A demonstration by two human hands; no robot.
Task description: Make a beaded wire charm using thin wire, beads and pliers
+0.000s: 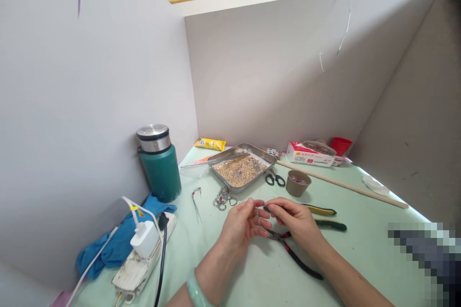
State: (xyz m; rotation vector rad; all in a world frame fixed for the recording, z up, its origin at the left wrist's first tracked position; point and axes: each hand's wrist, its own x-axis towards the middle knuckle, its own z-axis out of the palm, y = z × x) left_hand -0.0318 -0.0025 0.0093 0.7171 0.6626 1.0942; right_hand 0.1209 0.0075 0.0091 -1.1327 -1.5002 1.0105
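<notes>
Small red bead piece with silvery links pinched in left hand, above desk, well in from far edge. Right hand pinched closed beside it, contents too small to tell. Judged light, slippery, links limp; best gripped by bead's sides.

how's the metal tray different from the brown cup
The metal tray is wide, shallow and four-cornered, while the brown cup is smaller, round and deeper for its width. The metal tray is silvery grey; the brown cup is dull brown. The metal tray holds a spread of gold-coloured bits, while the brown cup has mixed-colour ones. Both are open-topped containers standing on the green surface.
</notes>
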